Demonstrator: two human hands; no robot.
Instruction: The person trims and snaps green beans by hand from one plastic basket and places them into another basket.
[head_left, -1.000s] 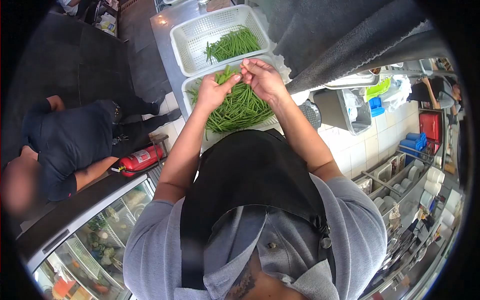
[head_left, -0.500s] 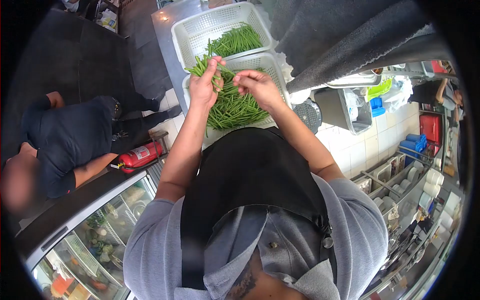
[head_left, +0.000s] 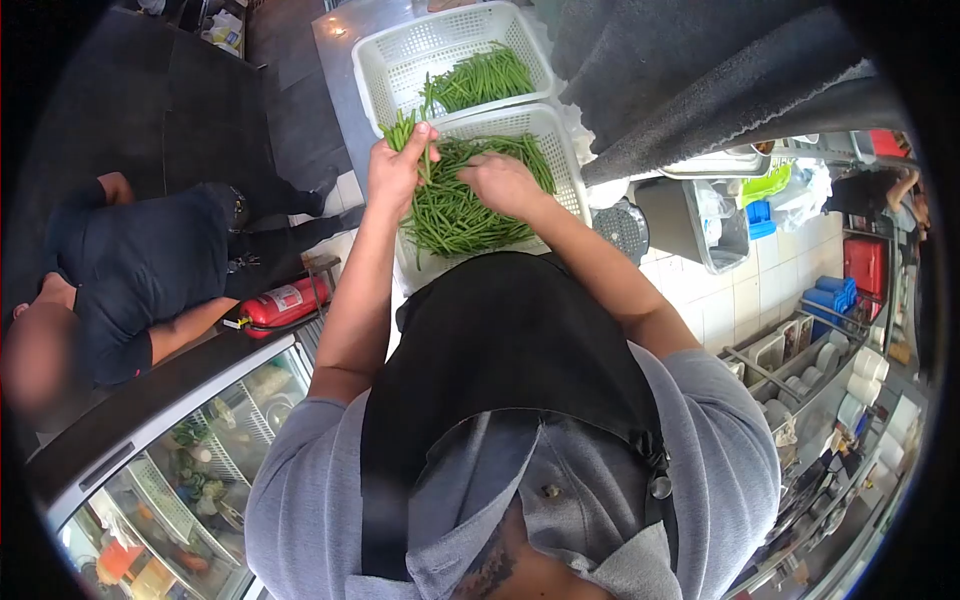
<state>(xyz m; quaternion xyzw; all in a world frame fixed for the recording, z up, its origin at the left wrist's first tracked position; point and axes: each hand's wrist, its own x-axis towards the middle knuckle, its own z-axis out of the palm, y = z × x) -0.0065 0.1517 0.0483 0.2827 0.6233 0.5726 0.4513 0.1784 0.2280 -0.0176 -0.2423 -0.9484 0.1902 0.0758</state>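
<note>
A small bunch of green beans (head_left: 401, 130) sticks up from my left hand (head_left: 396, 178), which is closed around it with the thumb on top. My right hand (head_left: 500, 183) is at the loose green beans (head_left: 460, 220) in the near white plastic basket (head_left: 566, 165). Its fingers are curled in a pinch, and whether a bean is between them is hidden. Beyond it stands a second white basket (head_left: 385, 75), with more green beans (head_left: 487, 80) heaped toward its right side.
Both baskets rest on a metal table (head_left: 335, 60). A dark cloth (head_left: 680, 90) hangs at the right, near a grey bin (head_left: 690, 225). At left, a person in dark clothes (head_left: 145, 280) stands near a red fire extinguisher (head_left: 283, 306) and a glass-topped display fridge (head_left: 200, 460).
My right hand has moved down and slightly left, from beside the held bunch to the loose beans. My left hand has shifted slightly left and still grips its bunch.
</note>
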